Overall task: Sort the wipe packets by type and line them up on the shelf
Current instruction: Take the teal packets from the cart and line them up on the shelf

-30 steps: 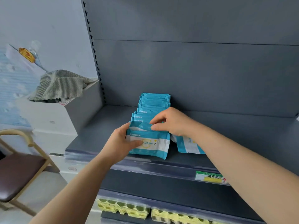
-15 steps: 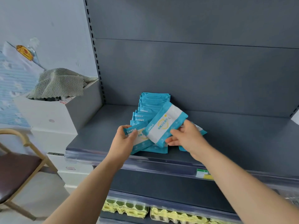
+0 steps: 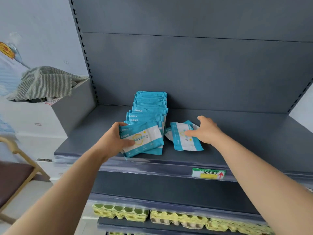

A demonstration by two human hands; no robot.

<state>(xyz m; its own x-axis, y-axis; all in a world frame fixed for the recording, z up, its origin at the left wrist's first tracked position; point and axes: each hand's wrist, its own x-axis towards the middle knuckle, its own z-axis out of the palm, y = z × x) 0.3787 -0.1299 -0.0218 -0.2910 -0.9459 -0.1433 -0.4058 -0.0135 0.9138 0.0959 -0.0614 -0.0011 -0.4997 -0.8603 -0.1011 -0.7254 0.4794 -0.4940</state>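
A row of several blue-and-white wipe packets [image 3: 149, 107] runs from the back panel toward the front of the grey shelf [image 3: 245, 133]. My left hand [image 3: 113, 141] grips the front packet [image 3: 144, 139] of that row, thumb across its face, tilted toward me. To the right, loose packets [image 3: 184, 141] lie flat on the shelf. My right hand [image 3: 205, 131] rests on them with fingers spread and lightly curved, thumb raised; a grasp is not plain.
A white box with a striped cloth [image 3: 45, 82] stands left of the shelf unit. A wooden chair [image 3: 15, 173] sits at lower left. Egg cartons [image 3: 177, 217] fill the shelf below. A green price tag [image 3: 208, 173] marks the shelf edge.
My right hand carried a packet from mid-air to the front of the row, where my left hand now holds it, then moved right onto the loose packets.
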